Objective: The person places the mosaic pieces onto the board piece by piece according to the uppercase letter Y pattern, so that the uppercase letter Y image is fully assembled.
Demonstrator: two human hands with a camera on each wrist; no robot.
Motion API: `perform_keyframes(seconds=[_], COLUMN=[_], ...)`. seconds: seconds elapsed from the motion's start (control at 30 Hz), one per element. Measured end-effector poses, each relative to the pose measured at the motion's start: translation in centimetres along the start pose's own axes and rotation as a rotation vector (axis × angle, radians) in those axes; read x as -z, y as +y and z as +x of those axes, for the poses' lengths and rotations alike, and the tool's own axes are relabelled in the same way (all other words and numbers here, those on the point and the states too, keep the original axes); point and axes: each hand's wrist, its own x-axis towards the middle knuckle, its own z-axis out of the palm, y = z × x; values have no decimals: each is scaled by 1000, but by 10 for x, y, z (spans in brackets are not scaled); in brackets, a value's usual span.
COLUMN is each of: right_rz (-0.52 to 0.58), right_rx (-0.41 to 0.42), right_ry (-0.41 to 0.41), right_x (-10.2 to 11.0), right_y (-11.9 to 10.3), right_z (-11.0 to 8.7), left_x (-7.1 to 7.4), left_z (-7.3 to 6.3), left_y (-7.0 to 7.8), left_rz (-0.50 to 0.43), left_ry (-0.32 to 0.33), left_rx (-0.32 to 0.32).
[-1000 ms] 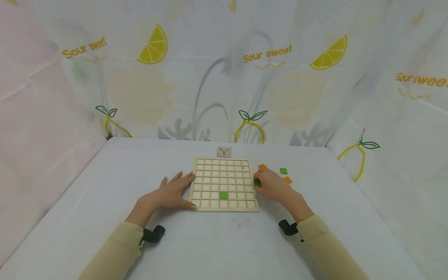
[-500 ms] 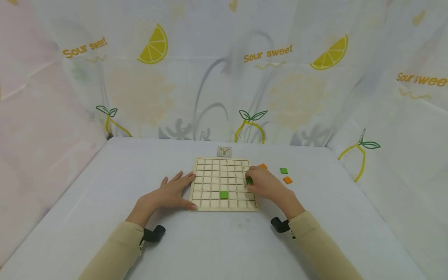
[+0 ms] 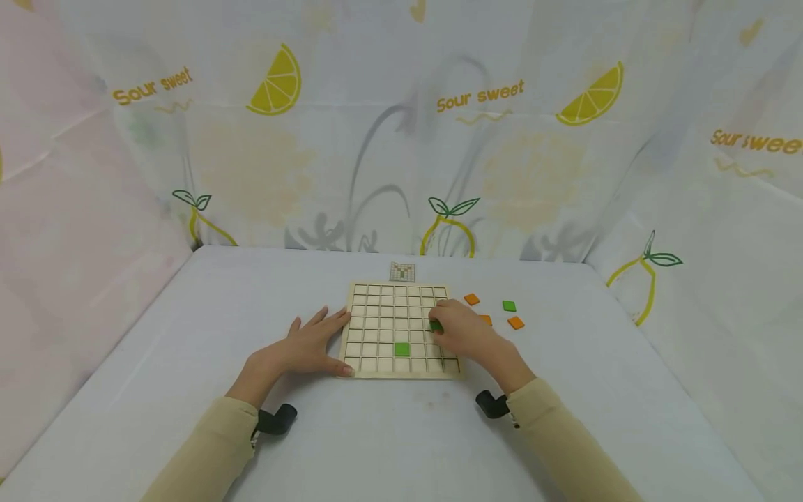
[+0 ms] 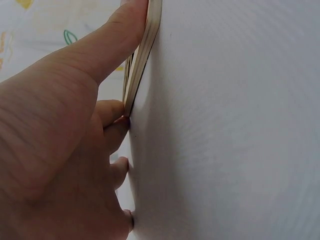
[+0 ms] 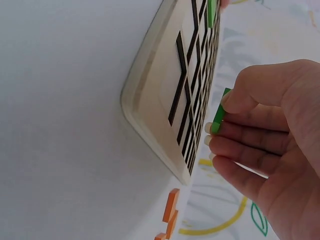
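A wooden grid board (image 3: pixel 401 375) lies flat on the table, and one green square tile (image 3: pixel 401 349) sits in a cell near its front. My left hand (image 3: pixel 306 347) rests beside the board with fingers spread; its thumb lies on the front left corner and a fingertip touches the left edge. Over the right side of the board, my right hand (image 3: pixel 463 328) pinches another green tile (image 5: pixel 220 112) between thumb and fingers. In the right wrist view this tile stands on edge, apart from the board's surface.
To the right of the board lie three orange tiles (image 3: pixel 472 299) and a loose green tile (image 3: pixel 509 305). Behind the board is a small patterned card (image 3: pixel 402 272). A printed cloth backdrop (image 3: pixel 539 174) surrounds the white table (image 3: pixel 401 446).
My right hand has carried the pinched green tile leftward from the board's right edge to over its right-hand cells, uncovering orange tiles behind it. The left hand has stayed put.
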Motion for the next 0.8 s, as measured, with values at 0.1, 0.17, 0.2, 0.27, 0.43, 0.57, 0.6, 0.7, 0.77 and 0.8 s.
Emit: perform_keyframes(seconds=[0.1,0.17,0.2,0.27,0.43,0.57,0.6,0.7,0.77,0.8], right_rz=[7,3,3,-2,-19,-19,-16,-21,-17,-17], right_rx=[-1,-2,-5,-4,-10,-9,-6,17,30,34], right_ry=[-14,-23,-26,-25,-25,-27,-27,-22,-23,-24], right_x=[-2,-3,-3,-3,-4,-3,-3,-3,-3,-3], right_y=[-2,-4,-4,-6,-11,-15,-16,-18,-19,-19], right_z=[2,3,3,4,7,10,11,13,14,14], left_x=[-1,-1,-1,-1,-2,-2,-2,-1,-1,0], left_z=[0,0,0,0,0,0,0,1,1,1], left_y=[-1,-1,-1,-1,-2,-1,-1,-1,-1,-1], left_rz=[7,14,15,15,12,10,8,11,9,9], left_ry=[-1,0,-1,-1,0,-1,-2,-2,-1,-1], left_rx=[-1,-3,-3,-4,-4,-2,-1,0,1,3])
